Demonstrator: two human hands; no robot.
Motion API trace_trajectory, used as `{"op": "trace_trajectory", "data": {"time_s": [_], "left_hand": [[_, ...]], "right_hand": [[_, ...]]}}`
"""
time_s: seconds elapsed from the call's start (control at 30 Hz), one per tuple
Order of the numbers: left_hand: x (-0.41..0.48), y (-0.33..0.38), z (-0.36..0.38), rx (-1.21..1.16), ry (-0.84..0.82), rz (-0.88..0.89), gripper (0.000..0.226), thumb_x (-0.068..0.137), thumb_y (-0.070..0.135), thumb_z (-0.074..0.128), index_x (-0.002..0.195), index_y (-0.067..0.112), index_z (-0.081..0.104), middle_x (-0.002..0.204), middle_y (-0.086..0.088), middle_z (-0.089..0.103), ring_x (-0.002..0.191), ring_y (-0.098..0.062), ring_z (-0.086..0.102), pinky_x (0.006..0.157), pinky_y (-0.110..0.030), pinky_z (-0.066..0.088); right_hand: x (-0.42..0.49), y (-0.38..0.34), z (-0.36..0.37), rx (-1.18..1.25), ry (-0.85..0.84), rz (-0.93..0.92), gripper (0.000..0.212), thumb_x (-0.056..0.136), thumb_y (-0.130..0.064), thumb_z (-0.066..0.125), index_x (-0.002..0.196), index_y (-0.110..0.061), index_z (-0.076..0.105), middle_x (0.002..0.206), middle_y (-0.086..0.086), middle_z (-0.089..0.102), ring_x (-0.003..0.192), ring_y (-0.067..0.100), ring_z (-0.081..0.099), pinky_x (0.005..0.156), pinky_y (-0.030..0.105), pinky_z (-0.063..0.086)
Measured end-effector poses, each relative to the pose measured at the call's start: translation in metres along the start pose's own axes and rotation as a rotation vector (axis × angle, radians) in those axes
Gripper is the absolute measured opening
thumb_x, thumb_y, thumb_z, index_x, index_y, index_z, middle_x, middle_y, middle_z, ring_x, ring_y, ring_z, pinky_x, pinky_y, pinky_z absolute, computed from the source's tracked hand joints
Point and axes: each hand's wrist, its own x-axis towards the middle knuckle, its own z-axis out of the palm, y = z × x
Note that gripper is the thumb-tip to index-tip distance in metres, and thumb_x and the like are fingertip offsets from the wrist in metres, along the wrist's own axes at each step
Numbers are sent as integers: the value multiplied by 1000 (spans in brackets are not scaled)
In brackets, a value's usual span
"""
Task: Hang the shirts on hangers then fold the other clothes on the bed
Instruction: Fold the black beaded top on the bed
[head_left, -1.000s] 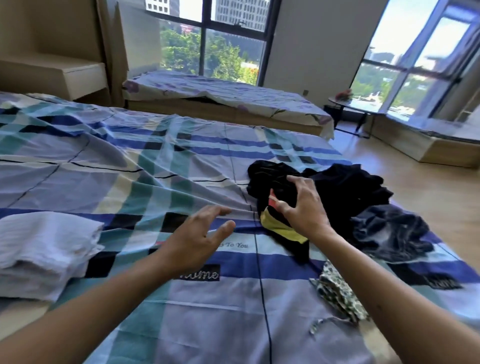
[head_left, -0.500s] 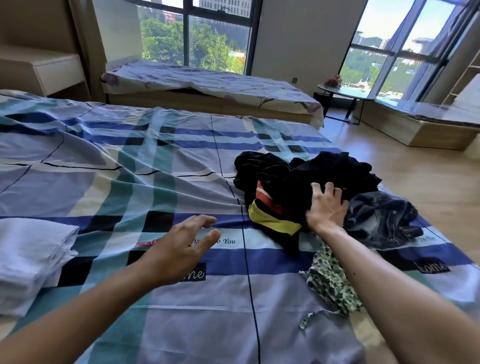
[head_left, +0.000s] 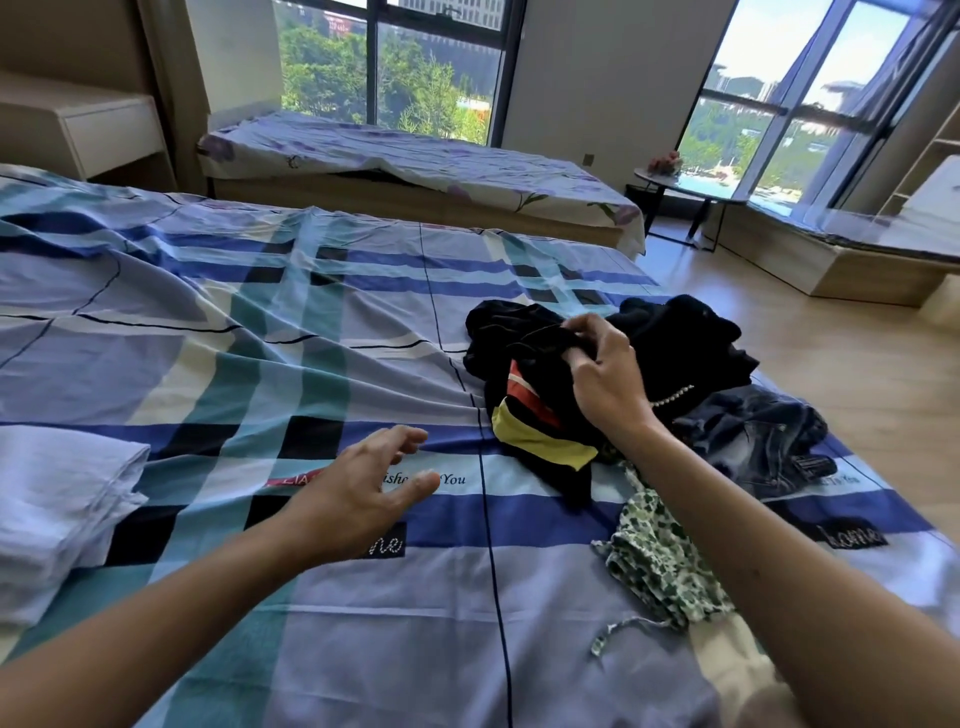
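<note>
Head view: the right hand (head_left: 605, 379) reaches forward from the lower right to about 3 o'clock of the picture's middle, wrist bent, back of the hand toward the camera. Its fingers (head_left: 577, 325) are curled in and pinch a fold of the black garment (head_left: 670, 338), which lies crumpled on the bed (head_left: 260, 338). A red and yellow striped part of the garment shows at 7 o'clock of that hand.

The left hand (head_left: 358, 488) is held out at about 7 o'clock of the middle, over the checked sheet. Its fingers are loosely spread and slightly bent, and it has hold of nothing.

A denim piece (head_left: 753, 436) lies just beside the black garment at its 4 o'clock. A green patterned garment (head_left: 660, 561) lies at 5 o'clock of the middle, partly under the right forearm. A folded white cloth (head_left: 57, 509) sits at the bed's left edge at 8 o'clock. A second bed (head_left: 415, 161) stands at 12 o'clock, under the window.

Half a second earlier the right hand lay with fingers spread on the black heap, close to the denim. It now sits further toward 10 o'clock, and the fingers have closed on the fabric. The left hand has barely moved.
</note>
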Motion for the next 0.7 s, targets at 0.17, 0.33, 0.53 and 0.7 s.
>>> {"op": "trace_trajectory", "data": {"time_s": [0.17,0.33,0.53,0.7], "left_hand": [[2,14,2,-187,32,45,115,59,75,73,155,36,21,148,16,39,128,-4,49,100,-35,52],[2,32,5,-516,152,179,47,64,37,81,108,43,66,104,-1,73,100,-15,69,85,-44,58],[-1,36,8,-802,248,100,25,92,-6,55,92,10,73,82,-2,75,77,-10,69,65,-23,57],[9,27,-30,-1018,466,-133,37,100,-10,43,89,24,54,68,26,69,66,12,65,60,-11,49]], "right_hand": [[-51,-65,26,196,-289,-192,19,85,-4,55,93,-19,63,83,11,68,73,25,64,68,48,55],[-90,-97,43,536,-555,-242,20,90,9,54,94,-9,60,76,3,59,66,11,56,60,22,49],[-91,-105,30,565,-761,-256,28,91,14,56,112,-4,60,95,5,65,80,3,64,72,13,51],[-61,-75,-2,102,-300,-392,55,80,-10,77,130,-19,57,118,3,60,111,13,60,103,30,47]]}}
